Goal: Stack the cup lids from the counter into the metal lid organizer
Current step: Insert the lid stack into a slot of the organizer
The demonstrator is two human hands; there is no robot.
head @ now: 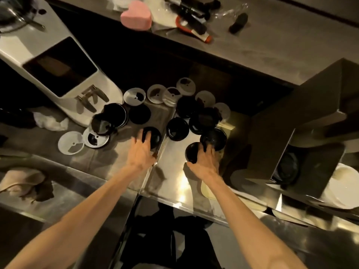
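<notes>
No text, label, brand, number or sign can be read anywhere in this view. The picture is dim and slightly blurred, and no surface shows any lettering clear enough to make out.
</notes>
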